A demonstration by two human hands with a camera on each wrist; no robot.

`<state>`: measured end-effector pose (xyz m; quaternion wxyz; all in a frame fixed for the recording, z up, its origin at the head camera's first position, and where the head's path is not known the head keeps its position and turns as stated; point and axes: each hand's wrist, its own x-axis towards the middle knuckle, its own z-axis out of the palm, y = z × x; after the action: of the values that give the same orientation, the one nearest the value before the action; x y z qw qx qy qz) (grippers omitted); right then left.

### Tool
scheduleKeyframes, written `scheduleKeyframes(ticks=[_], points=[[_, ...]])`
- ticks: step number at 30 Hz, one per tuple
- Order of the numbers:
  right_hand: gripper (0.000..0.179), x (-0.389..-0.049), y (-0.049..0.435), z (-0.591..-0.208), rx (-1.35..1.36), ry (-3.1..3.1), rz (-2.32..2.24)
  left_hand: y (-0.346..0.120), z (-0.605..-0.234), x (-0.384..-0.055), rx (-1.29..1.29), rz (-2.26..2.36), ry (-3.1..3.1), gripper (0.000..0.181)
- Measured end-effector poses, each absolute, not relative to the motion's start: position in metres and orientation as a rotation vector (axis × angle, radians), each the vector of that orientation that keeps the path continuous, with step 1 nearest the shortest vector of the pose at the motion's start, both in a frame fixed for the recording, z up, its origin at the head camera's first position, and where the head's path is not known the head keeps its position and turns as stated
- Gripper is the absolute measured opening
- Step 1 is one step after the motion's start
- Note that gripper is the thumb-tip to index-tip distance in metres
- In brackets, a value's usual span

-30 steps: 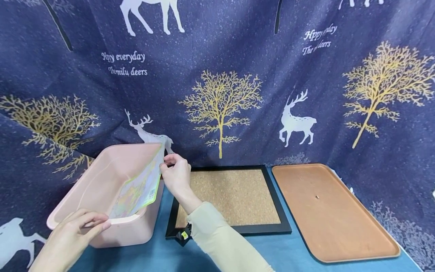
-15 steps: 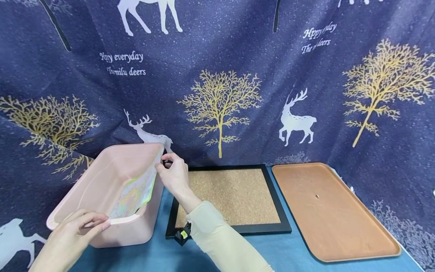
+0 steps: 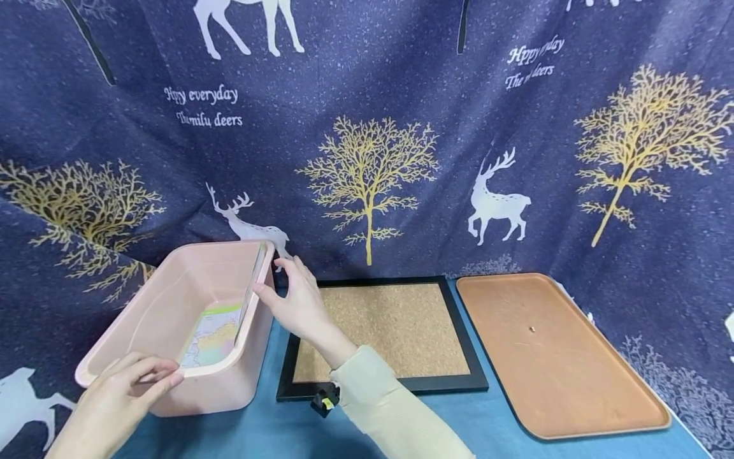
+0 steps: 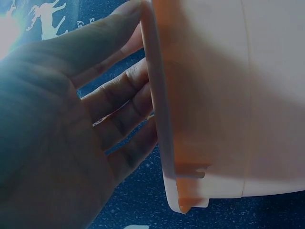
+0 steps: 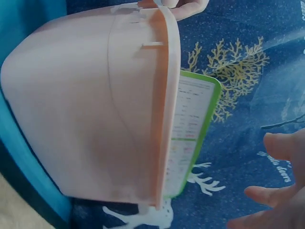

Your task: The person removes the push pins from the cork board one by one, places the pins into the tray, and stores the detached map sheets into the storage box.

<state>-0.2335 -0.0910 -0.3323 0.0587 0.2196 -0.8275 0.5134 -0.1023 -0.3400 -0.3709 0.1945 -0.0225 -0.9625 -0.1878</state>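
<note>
My left hand [image 3: 120,398] holds the front rim of a pink plastic bin [image 3: 212,392] at the left, fingers and thumb meeting the rim in the left wrist view. Inside the bin lies a map [image 3: 215,335] with a green edge. A thin board [image 3: 252,284] leans upright along the bin's right wall. From the right wrist side, a green-bordered printed board [image 5: 195,124] rises above the rim. My right hand [image 3: 301,303] hovers beside the right rim with thumb and fingers spread, holding nothing.
A black-framed cork board [image 3: 395,331] lies on the blue tablecloth [image 3: 246,433] right of the bin, partly under my right forearm. Farther right is a brown tray [image 3: 564,366] with a small speck on it. A dark blue patterned curtain [image 3: 367,83] hangs behind.
The board my right hand was holding now stands against the bin's right wall, released. My right fingers have spread apart. My left hand stays at the front rim.
</note>
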Motion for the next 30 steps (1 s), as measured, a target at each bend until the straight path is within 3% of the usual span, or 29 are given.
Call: scheduleKeyframes(ticks=[9, 13, 16, 22, 26, 30], points=[[0.06, -0.222, -0.059, -0.333, 0.74, -2.549, 1.409, -0.333, -0.363, -0.103, 0.005, -0.491, -2.702, 0.034], [0.06, -0.215, -0.04, -0.335, 0.71, -2.572, 1.361, -0.318, -0.358, -0.105, -0.086, -0.485, -2.514, 0.026], [0.06, -0.21, -0.024, -0.339, 0.677, -2.587, 1.272, -0.299, -0.355, -0.112, -0.235, -0.519, -2.292, 0.026], [0.062, -0.201, 0.014, -0.359, 0.669, -2.576, 1.027, -0.254, -0.348, -0.133, -0.454, -0.56, -2.1, 0.059], [0.062, -0.202, 0.042, -0.377, 0.694, -2.561, 0.804, -0.214, -0.352, -0.152, -0.518, -0.54, -2.227, 0.049], [0.062, -0.208, 0.066, -0.397, 0.667, -2.558, 0.65, -0.172, -0.364, -0.171, -0.564, -0.529, -2.385, 0.059]])
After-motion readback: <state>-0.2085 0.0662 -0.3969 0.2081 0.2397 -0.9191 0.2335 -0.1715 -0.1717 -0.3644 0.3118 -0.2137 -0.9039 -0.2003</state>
